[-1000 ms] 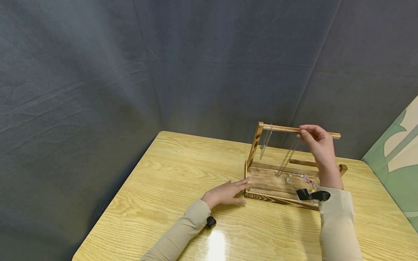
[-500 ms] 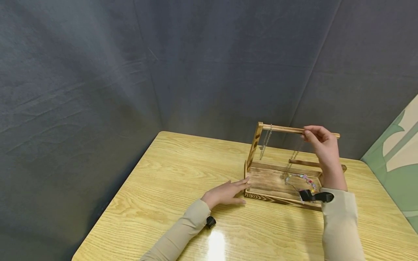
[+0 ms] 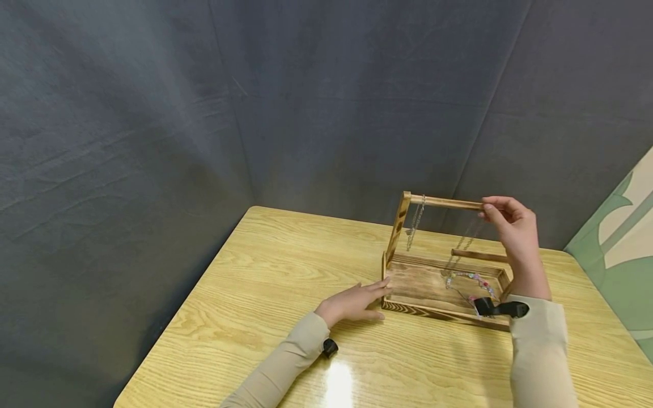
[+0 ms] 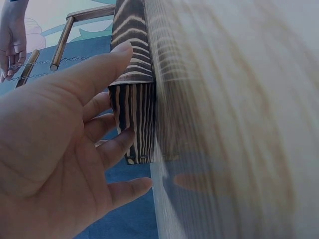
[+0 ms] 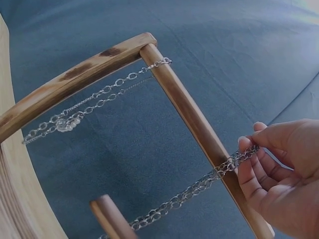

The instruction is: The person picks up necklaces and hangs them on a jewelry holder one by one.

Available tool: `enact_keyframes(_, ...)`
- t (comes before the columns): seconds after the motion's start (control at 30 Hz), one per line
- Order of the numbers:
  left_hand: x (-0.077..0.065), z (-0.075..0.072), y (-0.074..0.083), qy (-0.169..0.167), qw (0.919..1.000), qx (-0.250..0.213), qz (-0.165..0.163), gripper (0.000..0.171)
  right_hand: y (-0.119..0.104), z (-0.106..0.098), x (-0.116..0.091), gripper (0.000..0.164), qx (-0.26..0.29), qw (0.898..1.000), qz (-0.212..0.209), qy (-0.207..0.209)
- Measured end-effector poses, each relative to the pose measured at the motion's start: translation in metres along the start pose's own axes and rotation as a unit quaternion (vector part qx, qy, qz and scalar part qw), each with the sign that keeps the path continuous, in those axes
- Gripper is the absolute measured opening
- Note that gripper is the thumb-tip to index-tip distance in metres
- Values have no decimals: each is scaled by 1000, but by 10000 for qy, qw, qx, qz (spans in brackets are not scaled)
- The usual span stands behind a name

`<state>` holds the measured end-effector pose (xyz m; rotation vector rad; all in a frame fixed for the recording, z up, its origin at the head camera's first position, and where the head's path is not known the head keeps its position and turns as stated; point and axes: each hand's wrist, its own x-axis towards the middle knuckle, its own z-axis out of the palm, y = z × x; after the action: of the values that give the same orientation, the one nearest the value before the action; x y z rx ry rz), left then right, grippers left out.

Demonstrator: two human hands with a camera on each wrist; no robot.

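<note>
My right hand (image 3: pixel 516 226) pinches a silver chain necklace (image 5: pixel 184 196) between thumb and fingertips at the upper rod (image 5: pixel 194 114) of a wooden jewelry stand (image 3: pixel 418 309). The chain crosses the rod and hangs toward the tray. Near the rod's left end hangs another silver chain (image 5: pixel 107 94) with a small clear, beaded-looking part. My left hand (image 3: pixel 352 303) lies at the stand's left end, fingers spread and loosely extended against its side (image 4: pixel 132 119). Inside the tray sits a colorful beaded bracelet (image 3: pixel 476 277), partly behind the right wrist's black camera.
The stand's lower rod (image 3: pixel 476 255) juts out behind the tray on the right. Pale wood grain covers the table (image 3: pixel 265 283). A dark grey curtain (image 3: pixel 331 113) rises behind it, with a leaf-patterned panel (image 3: pixel 624 238) at right.
My right hand has slid to the right along the upper rod, carrying the pinched chain with it. My left hand has stayed in place at the stand's left end.
</note>
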<state>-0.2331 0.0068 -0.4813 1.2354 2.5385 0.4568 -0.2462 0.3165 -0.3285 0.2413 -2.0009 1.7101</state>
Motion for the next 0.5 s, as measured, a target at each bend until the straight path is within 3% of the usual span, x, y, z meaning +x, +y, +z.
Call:
enact_keyframes(0.37, 1, 2, 0, -5, 10000, 26, -26, 70, -1, -8, 1, 26, 308, 9995, -22, 79)
enact_keyframes(0.5, 2, 2, -1, 4, 10000, 40, -12, 70, -1, -11, 1, 20, 378, 9992, -21, 126)
